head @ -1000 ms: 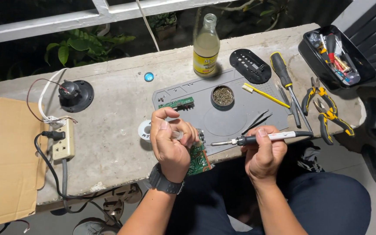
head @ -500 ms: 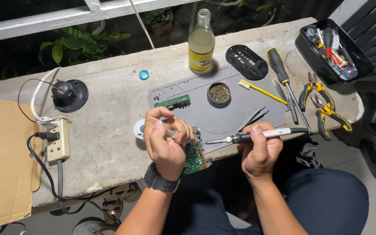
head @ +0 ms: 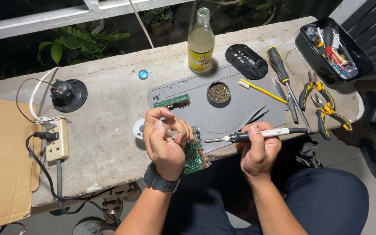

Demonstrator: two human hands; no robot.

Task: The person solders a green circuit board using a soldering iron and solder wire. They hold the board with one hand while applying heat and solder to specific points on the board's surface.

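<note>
Left hand point(head: 165, 141) curled, fingers pinched, right hand point(head: 260, 150) fisted, thumb up

Left hand point(head: 165, 143) gripping green circuit board point(head: 193, 153), right hand point(head: 257, 150) holding soldering iron point(head: 257, 134), tip near board, perhaps touching

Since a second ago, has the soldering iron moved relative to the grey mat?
No. The soldering iron in the right hand lies along the grey mat's near edge, as before.

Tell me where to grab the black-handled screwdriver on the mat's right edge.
Probably the fat black handle at the far end of the screwdriver, from above, fingers across it. It lies flat, shaft toward the person, beside the yellow pliers; the thin shaft gives less purchase.
</note>
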